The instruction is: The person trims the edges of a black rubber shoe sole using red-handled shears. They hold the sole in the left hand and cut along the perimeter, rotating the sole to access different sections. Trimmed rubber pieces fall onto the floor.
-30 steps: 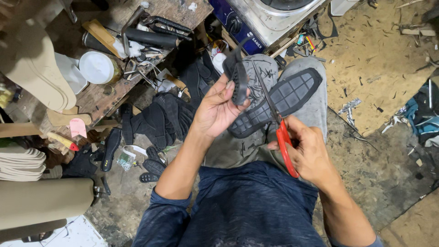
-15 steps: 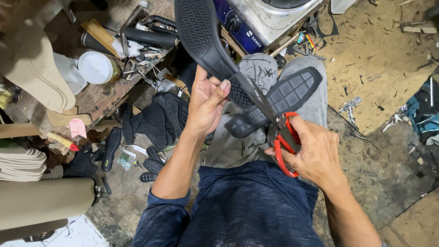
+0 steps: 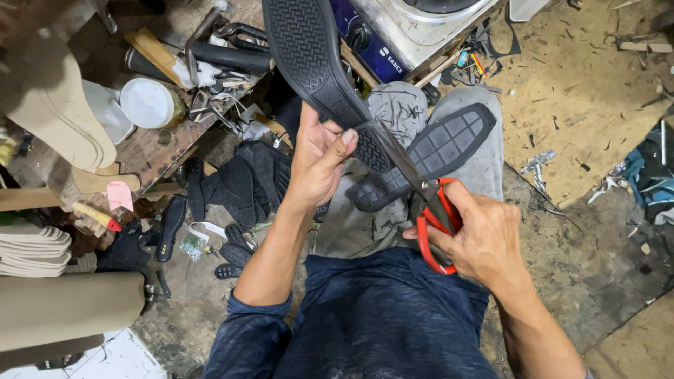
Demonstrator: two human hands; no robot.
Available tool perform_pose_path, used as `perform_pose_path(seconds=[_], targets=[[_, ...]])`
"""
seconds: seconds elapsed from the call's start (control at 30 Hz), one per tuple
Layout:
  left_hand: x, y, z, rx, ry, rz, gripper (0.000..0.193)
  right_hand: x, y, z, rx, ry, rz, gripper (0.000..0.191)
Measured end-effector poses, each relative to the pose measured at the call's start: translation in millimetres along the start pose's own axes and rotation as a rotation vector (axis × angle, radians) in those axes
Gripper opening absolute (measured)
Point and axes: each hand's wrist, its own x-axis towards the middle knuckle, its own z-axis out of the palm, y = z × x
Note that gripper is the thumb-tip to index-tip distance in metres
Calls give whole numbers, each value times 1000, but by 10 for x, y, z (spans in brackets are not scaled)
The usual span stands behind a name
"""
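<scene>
Head view: your left hand (image 3: 319,158) is raised with fingers curled, pinching a black rubber sole (image 3: 309,52) that slants up over your lap. Your right hand (image 3: 484,238) grips red-handled scissors (image 3: 432,210), blades against the sole's heel end. Another sole (image 3: 435,151) lies across your knee.

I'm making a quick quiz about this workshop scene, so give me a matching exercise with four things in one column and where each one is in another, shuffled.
Things:
1. black sole
2. scissors
3. second black sole
4. white round tub

Places:
A. on the wooden bench
B. lying on the person's lap
C. in the left hand
D. in the right hand

Pairs: 1-C, 2-D, 3-B, 4-A
</scene>
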Motion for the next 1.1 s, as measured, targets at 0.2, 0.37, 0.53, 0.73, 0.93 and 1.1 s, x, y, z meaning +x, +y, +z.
perform_pose_path(seconds=[0.2, 0.37, 0.53, 0.73, 0.93, 1.1], targets=[[-8, 13, -8, 3, 1, -20, 88, -42, 88, -3, 110, -24, -8, 48], [-9, 14, -3, -18, 14, -8, 68, -35, 137, 34, 112, -8, 4, 48], [7, -7, -35, 31, 69, 27, 43, -27, 144, 14, 124, -61, 17, 51], [-51, -94, -5, 35, 50, 17, 40, 15, 85, -25, 80, -120, -7, 57], [-78, -118, 77, 0, 92, -47, 46, -40, 148, 101, 166, -71, 77, 46], [-88, -161, 92, -218, -53, -51, 47, -57, 295, 307, 857, -49, 177, 23]])
